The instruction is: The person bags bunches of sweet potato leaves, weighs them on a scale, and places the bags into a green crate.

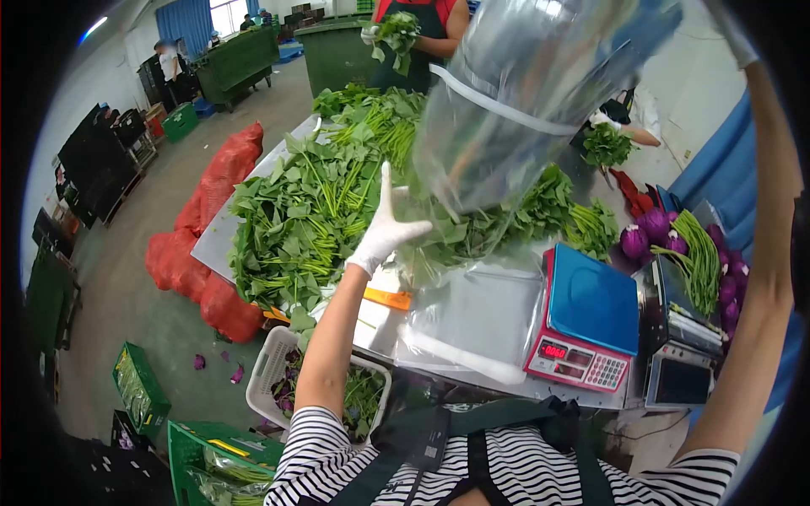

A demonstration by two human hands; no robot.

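Observation:
My left hand (pixel 388 229), in a white glove, is raised over the front of the table, with thumb and a finger spread wide apart. Just right of it a large clear plastic bag (pixel 498 110) hangs in the air, blurred at its upper end, with a whitish band across it. My right hand (pixel 732 35), also gloved, is high at the top right edge, near the bag's upper end; its fingers are mostly out of sight. Leafy green stems (pixel 308 207) lie heaped beyond my left hand. Below it, flat clear plastic bags (pixel 481 312) lie on the table.
A red scale (pixel 582 325) with a blue plate stands right of the bags, beside purple onions (pixel 654 226) and green beans (pixel 699 261). A white basket (pixel 268 371) sits below the table edge. Across the table, a person in an apron (pixel 418 51) and another person's gloved hand (pixel 606 121) hold greens.

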